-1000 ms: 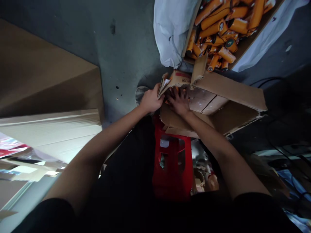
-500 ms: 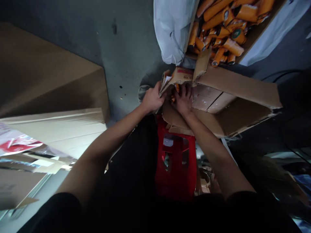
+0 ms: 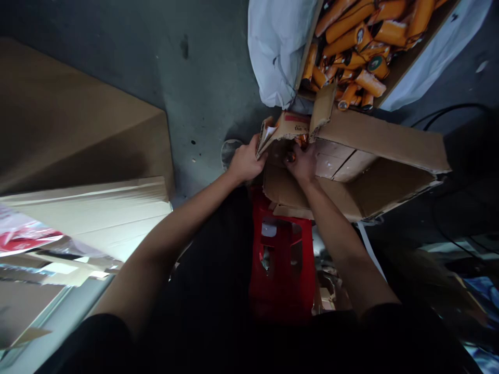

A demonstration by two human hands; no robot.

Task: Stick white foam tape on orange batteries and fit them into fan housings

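Note:
An open cardboard box [image 3: 384, 136] lies on its side in front of me, partly above a red plastic stool [image 3: 281, 259]. My left hand [image 3: 246, 160] grips the torn flap at the box's left edge. Inside the left end of the box, my right hand [image 3: 304, 163] has its fingers closed around small orange cylinders [image 3: 302, 140], partly hidden by the fingers. Behind the box stands a carton [image 3: 423, 54] full of orange wrapped cylinders [image 3: 353, 41], with white plastic lining over its sides.
Large cardboard sheets [image 3: 86, 114] stand at the left. Plastic wrap and more cardboard lie at the lower left. A black cable [image 3: 460, 106] runs over the floor at the right. A shoe tip [image 3: 230, 151] shows beside my left hand.
My right hand's fingers, spread inside the box before, have drawn together around orange pieces. My left hand keeps its hold on the flap. The view has shifted slightly.

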